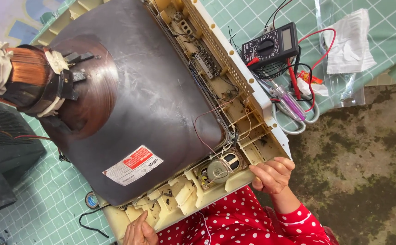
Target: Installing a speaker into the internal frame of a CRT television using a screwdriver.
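A big dark picture tube (152, 95) lies face down inside a cream plastic television front frame (252, 90) on a green checked mat. Its neck with a copper coil yoke (32, 75) sticks out at the upper left. My right hand (273, 174) grips the near right corner of the frame, fingers curled over the edge beside a small round speaker (219, 170). My left hand (139, 231) rests against the frame's near edge at the bottom, fingers together, partly cut off by the picture's edge. Red sleeves with white dots cover my arms.
A black multimeter (270, 45) with red and black leads lies beyond the frame on the green mat (48, 199). Beside it are a purple-handled screwdriver (291, 102), a white cloth (350, 41) and a clear bag. A black casing (2, 154) sits at left. Mossy concrete floor (366, 159) lies right.
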